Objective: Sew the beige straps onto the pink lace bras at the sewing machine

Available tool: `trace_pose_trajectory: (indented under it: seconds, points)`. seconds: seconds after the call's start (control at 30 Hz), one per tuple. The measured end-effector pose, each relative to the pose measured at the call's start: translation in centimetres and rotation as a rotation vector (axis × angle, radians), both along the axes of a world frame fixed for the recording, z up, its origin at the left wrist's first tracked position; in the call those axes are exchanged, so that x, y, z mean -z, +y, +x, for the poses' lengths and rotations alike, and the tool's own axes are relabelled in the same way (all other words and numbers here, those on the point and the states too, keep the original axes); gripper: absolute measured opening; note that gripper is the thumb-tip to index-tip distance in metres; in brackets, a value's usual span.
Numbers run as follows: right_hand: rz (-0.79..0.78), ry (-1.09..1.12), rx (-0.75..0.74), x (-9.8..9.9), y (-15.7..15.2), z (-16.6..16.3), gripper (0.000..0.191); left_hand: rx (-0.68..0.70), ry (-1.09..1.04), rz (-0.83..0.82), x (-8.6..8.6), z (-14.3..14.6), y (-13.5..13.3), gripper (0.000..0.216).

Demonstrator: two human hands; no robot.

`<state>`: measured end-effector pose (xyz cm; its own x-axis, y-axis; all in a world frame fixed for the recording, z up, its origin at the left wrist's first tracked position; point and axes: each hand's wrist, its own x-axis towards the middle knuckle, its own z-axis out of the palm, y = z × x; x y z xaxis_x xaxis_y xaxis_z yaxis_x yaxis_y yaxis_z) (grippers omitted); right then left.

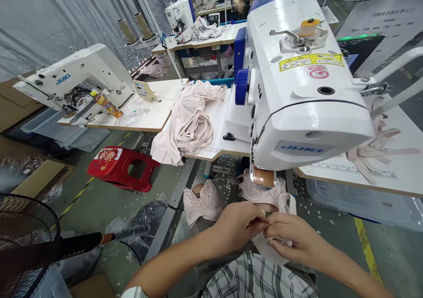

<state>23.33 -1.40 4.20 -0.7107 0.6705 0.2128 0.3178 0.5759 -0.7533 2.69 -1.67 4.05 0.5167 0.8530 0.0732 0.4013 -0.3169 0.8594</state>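
A pale pink lace bra (205,202) lies across the lap, below the head of a white JUKI sewing machine (317,126). Close together over its right part, my left hand (236,225) and my right hand (292,235) have their fingertips pinched on the bra's pale edge or strap. A band of the same fabric hangs under my right hand. The exact spot between the fingertips is covered by the fingers. More pale pink bras (193,122) are heaped on the table left of the machine.
Loose pale straps (373,146) lie on the right tabletop. A second JUKI machine (79,78) stands at left, with a bottle (106,104) by it. On the floor are a red stool (122,168) and fabric scraps. A black fan (26,245) is at lower left.
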Motion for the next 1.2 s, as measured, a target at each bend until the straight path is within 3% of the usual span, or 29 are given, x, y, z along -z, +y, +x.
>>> trace_pose_trajectory:
  seconds: [0.2,0.37,0.57,0.63,0.77,0.87,1.03,1.2]
  points:
    - [0.195,0.046,0.126,0.9,-0.5,-0.6,0.024,-0.075,-0.036,-0.178,-1.3,0.1,0.4,0.013]
    - [-0.020,0.123,0.354,1.6,-0.6,-1.7,0.023,-0.129,0.048,-0.265,-0.9,0.9,1.8,0.007]
    - [-0.145,0.322,0.524,1.3,-0.8,-2.0,0.019,-0.391,-0.511,-0.477,1.3,3.8,0.5,0.010]
    - [-0.124,0.314,0.523,1.0,-0.8,-1.7,0.019,-0.419,-0.484,-0.376,1.4,4.1,0.1,0.014]
    - [-0.074,0.260,0.488,0.7,-0.9,-1.2,0.021,-0.360,-0.214,0.037,1.6,3.3,0.4,0.017]
    - [-0.070,0.276,0.468,0.6,-0.9,-1.1,0.021,-0.319,-0.153,0.281,2.0,2.7,0.9,0.017]
    - [-0.145,0.330,0.525,0.6,-0.4,-0.9,0.018,-0.232,-0.122,0.342,1.8,2.5,1.1,0.015]
    - [-0.104,0.138,0.647,0.2,1.1,0.5,0.018,-0.247,-0.018,0.393,0.7,2.2,1.2,0.014]
